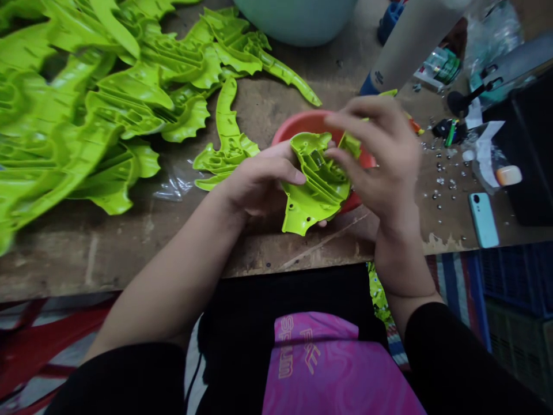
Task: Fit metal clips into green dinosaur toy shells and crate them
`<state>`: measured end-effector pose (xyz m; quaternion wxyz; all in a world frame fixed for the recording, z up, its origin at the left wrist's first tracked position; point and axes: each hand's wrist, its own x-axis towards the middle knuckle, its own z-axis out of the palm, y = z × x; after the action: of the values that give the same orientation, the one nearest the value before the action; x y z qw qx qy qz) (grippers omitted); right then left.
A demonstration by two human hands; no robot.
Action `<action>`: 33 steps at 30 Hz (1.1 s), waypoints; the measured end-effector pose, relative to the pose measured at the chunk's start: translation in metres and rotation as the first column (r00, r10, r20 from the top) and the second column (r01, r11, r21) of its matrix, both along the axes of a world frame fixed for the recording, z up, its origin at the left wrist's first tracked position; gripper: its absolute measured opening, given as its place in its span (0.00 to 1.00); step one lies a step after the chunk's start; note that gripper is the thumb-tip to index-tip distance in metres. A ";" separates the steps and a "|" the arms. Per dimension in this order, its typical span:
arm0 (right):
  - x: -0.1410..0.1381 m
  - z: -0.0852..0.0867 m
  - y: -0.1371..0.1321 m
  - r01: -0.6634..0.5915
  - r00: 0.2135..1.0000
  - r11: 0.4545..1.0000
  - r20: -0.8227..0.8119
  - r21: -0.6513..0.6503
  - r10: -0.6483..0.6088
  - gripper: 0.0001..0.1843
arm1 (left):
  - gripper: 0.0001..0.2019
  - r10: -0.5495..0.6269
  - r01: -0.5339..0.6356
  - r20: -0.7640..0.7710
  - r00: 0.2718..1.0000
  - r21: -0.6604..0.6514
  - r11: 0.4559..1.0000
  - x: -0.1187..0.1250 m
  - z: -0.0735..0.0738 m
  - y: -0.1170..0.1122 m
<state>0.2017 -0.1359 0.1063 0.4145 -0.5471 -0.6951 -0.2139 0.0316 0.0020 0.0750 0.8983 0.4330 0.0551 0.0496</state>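
A bright green plastic shell half [317,187], hollow side up with ribs and small holes, rests in my left hand [270,176]. My left thumb presses on its edge, with the other fingers mostly hidden underneath. Over the right end of the shell is my right hand [378,147], slightly blurred, thumb and forefinger apart. I see nothing between those fingers; the rest of them are partly hidden. Behind both hands stands a red bowl [298,122], its contents mostly covered. A similar green piece with a long curved tail [227,124] lies left of the bowl.
A heap of green plastic parts [108,109] covers the table's left side. A pale tub [298,20] stands at the back, near a grey post-like object [410,46]. Several small shiny bits [439,181] lie scattered beside a mint phone [484,220] at the right front edge.
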 end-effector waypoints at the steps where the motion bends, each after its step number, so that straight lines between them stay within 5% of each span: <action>1: 0.003 0.006 -0.019 0.115 0.991 0.993 -0.072 0.023 -0.113 0.11 | 0.33 0.030 -0.030 -0.008 1.000 0.010 0.999 0.000 0.001 -0.001; 3: 0.015 0.011 -0.067 0.425 0.874 0.900 -0.216 -0.095 -0.436 0.10 | 0.31 0.107 -0.107 -0.025 0.994 0.032 0.994 0.001 0.003 -0.002; 5: 0.036 0.001 -0.119 0.575 0.750 0.733 -0.125 -0.364 -0.650 0.11 | 0.30 0.167 -0.166 -0.027 0.986 0.035 0.985 0.003 0.003 -0.002; 7: 0.060 -0.025 -0.158 0.556 0.732 0.605 -0.010 -0.570 -0.681 0.13 | 0.30 0.213 -0.213 -0.005 0.977 0.027 0.977 0.005 0.002 -0.003; 10: 0.088 -0.073 -0.177 0.566 0.748 0.540 0.112 -0.623 -0.654 0.26 | 0.29 0.266 -0.268 0.043 0.963 0.053 0.962 0.008 -0.003 -0.005; 14: 0.098 -0.110 -0.152 0.590 0.759 0.559 0.165 -0.582 -0.630 0.23 | 0.32 0.249 -0.253 0.063 0.967 0.084 0.964 0.010 -0.009 -0.006; 20: 0.090 -0.106 -0.148 0.586 0.764 0.606 0.117 -0.538 -0.635 0.12 | 0.32 0.237 -0.246 0.089 0.967 0.106 0.964 0.012 -0.013 -0.004; 23: 0.071 -0.086 -0.153 0.522 0.755 0.742 -0.175 -0.421 -0.631 0.09 | 0.30 0.214 -0.216 0.041 0.976 0.058 0.975 0.012 -0.010 -0.005; 25: 0.049 -0.064 -0.139 0.424 0.794 0.853 -0.328 -0.303 -0.512 0.11 | 0.28 0.208 -0.209 0.004 0.978 0.016 0.978 0.010 -0.005 -0.007; 27: 0.028 -0.039 -0.109 0.241 0.897 0.939 -0.312 -0.245 -0.311 0.13 | 0.26 0.225 -0.225 -0.021 0.974 -0.028 0.974 0.009 -0.001 -0.008; 30: 0.008 -0.007 -0.054 0.011 0.988 0.954 -0.143 -0.301 -0.056 0.09 | 0.25 0.232 -0.233 -0.036 0.972 -0.059 0.971 0.007 0.003 -0.008; 33: 0.004 0.006 -0.014 -0.054 0.998 0.919 -0.042 -0.390 0.041 0.11 | 0.23 0.211 -0.211 -0.002 0.977 -0.013 0.977 0.008 0.001 -0.008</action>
<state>0.2055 -0.1500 0.1122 0.3135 -0.6051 -0.7300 -0.0518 0.0391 -0.0055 0.0764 0.8907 0.4190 0.1014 0.1441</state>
